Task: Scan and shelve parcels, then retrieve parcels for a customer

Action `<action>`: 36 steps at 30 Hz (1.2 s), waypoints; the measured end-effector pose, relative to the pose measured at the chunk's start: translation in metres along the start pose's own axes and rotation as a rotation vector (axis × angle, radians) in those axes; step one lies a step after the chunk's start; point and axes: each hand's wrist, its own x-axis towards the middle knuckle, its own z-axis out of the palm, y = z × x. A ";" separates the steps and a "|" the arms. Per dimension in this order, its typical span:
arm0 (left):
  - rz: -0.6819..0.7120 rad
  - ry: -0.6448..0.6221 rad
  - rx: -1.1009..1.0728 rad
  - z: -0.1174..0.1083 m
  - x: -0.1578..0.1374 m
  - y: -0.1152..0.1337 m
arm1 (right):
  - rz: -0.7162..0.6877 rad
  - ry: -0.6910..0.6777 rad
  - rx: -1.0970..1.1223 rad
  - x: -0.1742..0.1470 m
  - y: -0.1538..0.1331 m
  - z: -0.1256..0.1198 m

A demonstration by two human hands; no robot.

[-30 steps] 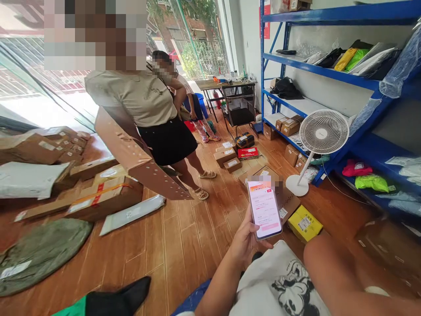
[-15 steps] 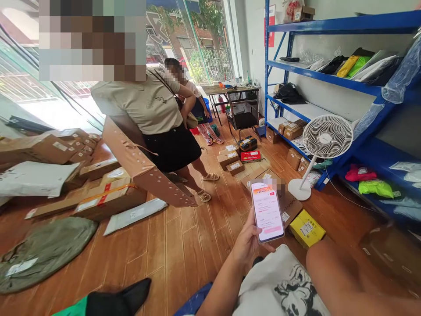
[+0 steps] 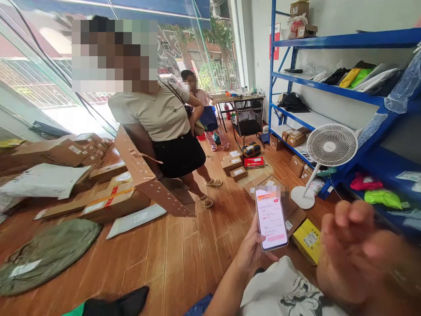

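Observation:
My left hand point(image 3: 251, 245) is closed round a smartphone point(image 3: 272, 221), its lit screen with white and pink panels tilted up toward me. At the right, my right hand point(image 3: 353, 245) is raised, slightly blurred, its fingers loosely bent and apart. I see nothing in it. Behind that hand, a yellow parcel point(image 3: 305, 241) lies on the floor, partly covered. Beyond the phone is a brown cardboard box point(image 3: 291, 208), also partly hidden. A standing person point(image 3: 154, 118) holds a large, open, spotted carton point(image 3: 158, 193) against one side.
A white fan point(image 3: 332, 145) stands before blue shelves point(image 3: 329, 79) holding parcels. Cardboard boxes point(image 3: 115, 202) and a green-grey sack point(image 3: 49, 254) lie on the wooden floor at left. Another person point(image 3: 194, 87) sits by a desk point(image 3: 230, 97) at the back.
My right hand has come up into view at the right, where only the arm showed before. The phone stays in my left hand. The view has tilted slightly upward.

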 end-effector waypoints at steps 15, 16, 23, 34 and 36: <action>0.024 -0.045 0.029 0.000 0.003 0.005 | -0.252 -0.364 -0.450 -0.045 0.117 -0.003; 0.020 -0.051 0.030 0.000 0.003 0.005 | -0.230 -0.377 -0.449 -0.047 0.116 -0.003; -0.015 -0.059 0.051 0.003 0.005 0.008 | -0.128 -0.543 -0.473 -0.048 0.112 -0.001; -0.042 -0.041 0.095 0.001 0.004 0.010 | -0.024 -0.520 -0.359 -0.050 0.120 0.004; -0.035 -0.057 0.078 0.000 0.005 0.011 | 0.132 -0.458 -0.213 -0.054 0.124 0.005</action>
